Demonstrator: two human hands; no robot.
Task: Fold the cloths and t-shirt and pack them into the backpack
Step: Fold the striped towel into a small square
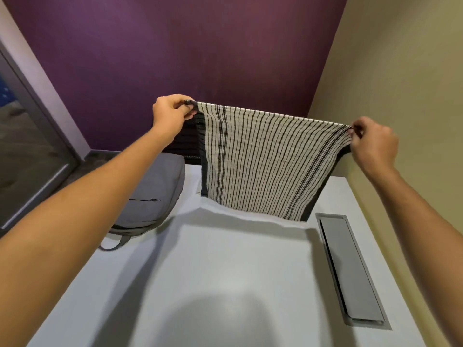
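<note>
Cloth (260, 159), striped black/white, hangs spread in the air above the far part of the table (225, 271), its lower hem just over the surface or grazing it; can't tell which. Left hand (170, 115) pinches the top left corner, fingers curled round the fabric; right hand (375, 144) pinches the top right corner likewise. Top edge is pulled taut btwn them. A dark layer shows behind both side edges, so it may already be doubled once, but that's a guess.

Backpack (150, 194), grey, lies at the table's far left edge, beside the cloth, front pocket zip looks closed; main opening not visible.

Progress, judged: early. This cloth isn't fully folded yet, nothing visibly packed. T-shirt & other cloths not in view. Left to do: finish folding, open bag, pack everything.

Grey cable hatch (350, 269) sits flush along the table's right edge.
</note>
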